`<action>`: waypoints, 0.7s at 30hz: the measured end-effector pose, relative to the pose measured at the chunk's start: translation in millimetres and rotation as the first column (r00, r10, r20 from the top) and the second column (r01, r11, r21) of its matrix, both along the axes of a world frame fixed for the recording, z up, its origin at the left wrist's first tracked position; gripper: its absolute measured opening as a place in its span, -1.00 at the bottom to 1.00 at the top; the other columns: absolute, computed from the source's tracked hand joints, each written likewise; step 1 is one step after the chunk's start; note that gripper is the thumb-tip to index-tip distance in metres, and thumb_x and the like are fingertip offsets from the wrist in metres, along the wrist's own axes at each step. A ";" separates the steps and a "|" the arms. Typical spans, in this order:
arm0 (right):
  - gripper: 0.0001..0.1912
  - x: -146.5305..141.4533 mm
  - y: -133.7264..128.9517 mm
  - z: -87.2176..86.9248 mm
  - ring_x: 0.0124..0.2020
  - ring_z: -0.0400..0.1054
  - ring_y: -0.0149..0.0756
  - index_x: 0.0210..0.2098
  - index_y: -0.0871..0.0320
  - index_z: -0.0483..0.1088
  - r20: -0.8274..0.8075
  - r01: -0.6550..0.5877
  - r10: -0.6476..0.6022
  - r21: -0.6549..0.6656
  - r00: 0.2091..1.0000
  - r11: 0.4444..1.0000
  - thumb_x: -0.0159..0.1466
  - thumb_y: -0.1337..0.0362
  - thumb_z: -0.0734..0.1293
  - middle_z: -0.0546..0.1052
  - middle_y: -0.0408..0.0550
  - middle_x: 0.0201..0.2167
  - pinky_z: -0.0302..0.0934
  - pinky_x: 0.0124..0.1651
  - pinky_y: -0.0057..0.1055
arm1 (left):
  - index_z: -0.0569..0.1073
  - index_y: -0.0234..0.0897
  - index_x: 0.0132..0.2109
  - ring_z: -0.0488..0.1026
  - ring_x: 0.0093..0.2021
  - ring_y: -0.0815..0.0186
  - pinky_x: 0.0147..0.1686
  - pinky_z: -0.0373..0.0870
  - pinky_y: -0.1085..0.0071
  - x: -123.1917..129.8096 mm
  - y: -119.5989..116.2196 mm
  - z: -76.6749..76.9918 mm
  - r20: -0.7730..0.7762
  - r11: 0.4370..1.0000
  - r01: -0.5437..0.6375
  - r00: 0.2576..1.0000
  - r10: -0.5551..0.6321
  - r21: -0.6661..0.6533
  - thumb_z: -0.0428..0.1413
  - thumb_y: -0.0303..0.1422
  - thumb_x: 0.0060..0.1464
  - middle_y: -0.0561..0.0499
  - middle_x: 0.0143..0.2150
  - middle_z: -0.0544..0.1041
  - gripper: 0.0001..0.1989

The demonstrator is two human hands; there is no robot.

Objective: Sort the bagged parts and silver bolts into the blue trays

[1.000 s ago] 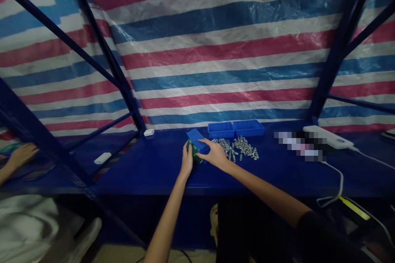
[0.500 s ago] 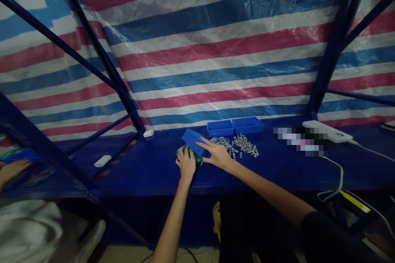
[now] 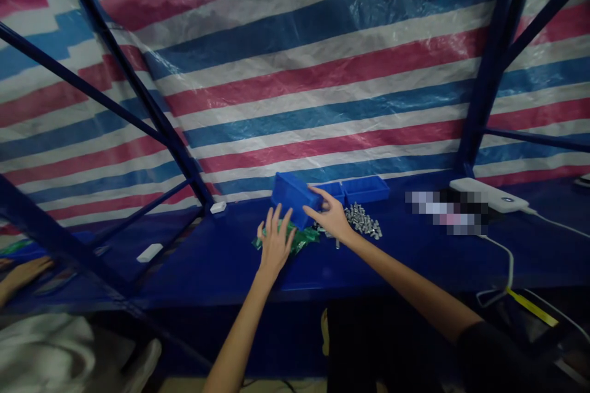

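Note:
My right hand [image 3: 332, 218] grips the right end of a blue plastic bin [image 3: 292, 199], which is tilted and lifted above the table. Spread fingers show on my left hand [image 3: 275, 242], whose tips reach the near lower side of the bin; whether they press on it I cannot tell. Beneath that hand and the bin lies a crumpled green plastic bag [image 3: 304, 239], partly hidden. Small silvery metal parts [image 3: 364, 221] lie in a pile just right of my right hand, which covers some of them.
Two blue bins [image 3: 366, 189] stand at the back of the blue table [image 3: 207, 264]. White devices [image 3: 488, 194] with cables [image 3: 509, 258] are at the right. Blue posts [image 3: 488, 86] frame the table before a striped sheet [image 3: 322, 86]. Another person's hand [image 3: 27, 276] shows at far left.
The blue bin has been raised off the green bag and tipped differently. My left hand has come off the bag with its fingers spreading, and more of the bag shows.

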State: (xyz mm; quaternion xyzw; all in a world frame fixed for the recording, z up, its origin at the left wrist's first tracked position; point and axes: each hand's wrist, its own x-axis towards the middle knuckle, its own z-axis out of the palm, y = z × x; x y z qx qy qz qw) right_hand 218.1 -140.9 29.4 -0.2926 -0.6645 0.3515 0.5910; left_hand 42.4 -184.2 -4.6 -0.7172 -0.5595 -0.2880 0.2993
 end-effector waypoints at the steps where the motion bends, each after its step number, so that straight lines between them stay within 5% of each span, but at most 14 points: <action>1: -0.44 -1.0 0.7 1.4 -0.03 0.36 -0.19 0.10 0.04 0.26 -0.057 -0.053 0.050 -0.046 0.997 0.998 0.12 0.11 0.33 0.39 0.00 0.05 0.32 -0.07 -0.24 | 0.20 -0.13 0.20 0.10 0.25 0.14 0.11 0.01 0.10 -1.8 1.1 3.2 -0.130 0.997 0.075 0.989 -0.074 0.004 -0.13 -0.38 0.18 -0.15 0.22 0.25 -0.56; 4: -0.42 6.8 5.2 2.8 -0.02 0.35 -0.19 0.11 0.04 0.23 -0.067 -0.169 0.162 -0.113 0.984 0.979 0.11 0.09 0.33 0.38 0.04 0.05 0.29 -0.05 -0.24 | 0.37 -0.14 0.06 0.34 0.06 0.24 0.07 0.09 0.24 -9.3 9.6 9.8 -0.410 0.970 0.240 0.881 -0.238 -0.048 -0.12 -0.50 0.14 -0.08 -0.02 0.48 -0.61; 7: -0.35 34.2 21.7 -2.4 -0.08 0.38 -0.22 0.18 -0.02 0.12 0.075 -0.171 0.178 -0.093 0.981 0.981 0.13 0.10 0.33 0.34 0.07 0.09 0.30 -0.08 -0.22 | 0.41 -0.20 0.00 0.43 -0.11 0.27 0.01 0.17 0.28 -15.9 28.8 18.6 -0.484 0.966 0.207 0.837 -0.256 -0.153 -0.12 -0.55 0.11 -0.08 -0.15 0.52 -0.62; 10: -0.53 74.7 52.7 -14.0 0.06 0.27 -0.18 0.05 0.04 0.30 0.294 0.047 -0.076 0.103 0.953 0.994 0.14 0.15 0.32 0.37 0.03 0.06 0.13 0.11 -0.12 | 0.37 -0.24 0.04 0.42 -0.06 0.21 -0.02 0.21 0.25 -17.8 62.3 33.3 -0.396 0.963 0.067 0.902 -0.170 -0.260 -0.12 -0.54 0.11 -0.13 -0.06 0.49 -0.62; 14: -0.62 123.8 93.4 -37.0 0.13 0.18 -0.09 -0.04 0.10 0.37 0.559 0.356 -0.412 0.212 0.719 0.910 0.13 0.28 0.31 0.40 0.05 0.03 -0.26 0.22 0.16 | 0.34 -0.21 0.06 0.36 0.06 0.15 0.07 0.15 0.20 -13.2 118.3 46.5 -0.219 0.896 -0.076 0.975 -0.024 -0.437 -0.07 -0.42 0.13 -0.17 0.06 0.43 -0.65; 17: -0.70 143.6 107.8 -54.0 0.12 0.18 -0.06 -0.08 0.07 0.40 0.661 0.447 -0.475 0.229 0.581 0.865 0.17 0.30 0.26 0.44 0.02 -0.03 -0.42 0.17 0.30 | 0.40 -0.14 -0.02 0.32 0.11 0.19 0.11 0.13 0.22 -8.7 152.1 43.7 -0.082 0.791 -0.095 0.995 0.057 -0.604 0.01 -0.46 0.04 -0.09 0.09 0.42 -0.66; 21: -0.71 148.1 111.1 -63.4 0.02 0.25 -0.11 -0.10 0.02 0.40 0.687 0.444 -0.486 0.257 0.541 0.858 0.23 0.34 0.18 0.49 -0.04 -0.13 -0.43 0.14 0.36 | 0.50 -0.08 -0.20 0.41 0.02 0.25 0.02 0.26 0.39 -9.2 174.9 35.8 0.043 0.717 0.014 0.999 0.022 -0.697 0.13 -0.45 -0.13 0.02 -0.06 0.53 -0.72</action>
